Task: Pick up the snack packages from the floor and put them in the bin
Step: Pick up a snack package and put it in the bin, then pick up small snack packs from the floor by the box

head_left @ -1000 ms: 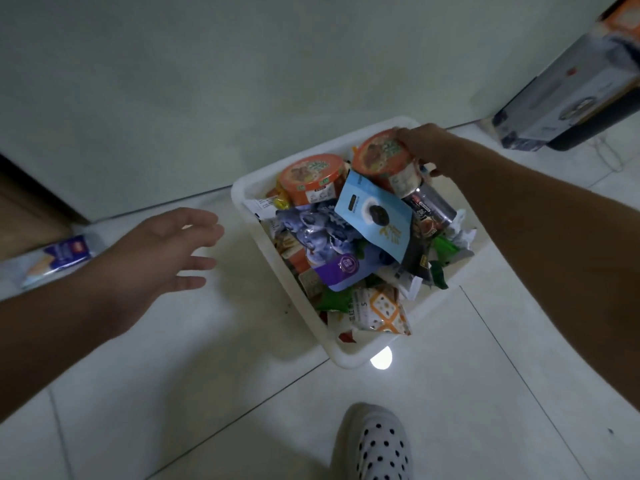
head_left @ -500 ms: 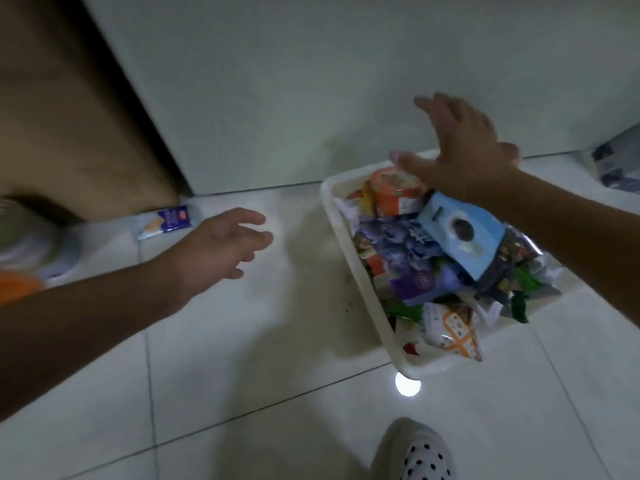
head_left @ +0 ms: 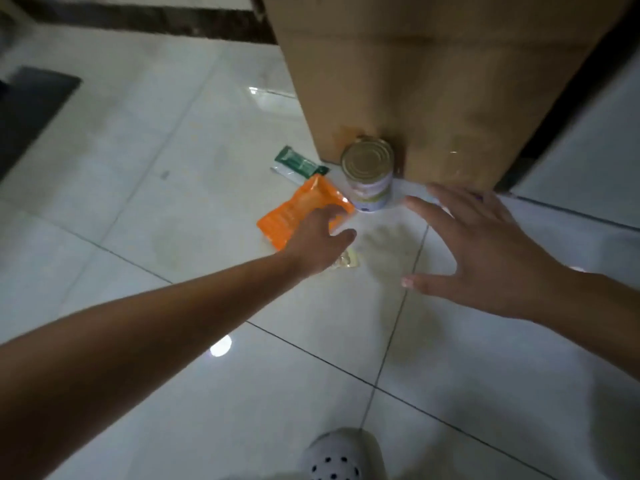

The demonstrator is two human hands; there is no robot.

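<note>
An orange snack packet (head_left: 300,211) lies flat on the white tiled floor. My left hand (head_left: 320,242) hovers over its near right corner with fingers loosely bent, holding nothing. A tin can (head_left: 369,176) with a pale label stands upright just right of the packet, against a brown door. A green and white snack bar (head_left: 297,165) lies behind the packet. A small pale wrapper (head_left: 346,262) peeks out under my left hand. My right hand (head_left: 485,252) is spread open above the floor, right of the can. The bin is out of view.
The brown wooden door (head_left: 426,81) rises right behind the can. A dark mat (head_left: 27,109) lies at the far left. My white spotted shoe (head_left: 341,457) is at the bottom edge. Bare tiles surround the items.
The view has swung left, away from the bin, to the items by the door. My right hand let go of the orange cup in the bin and both hands moved towards the floor items.
</note>
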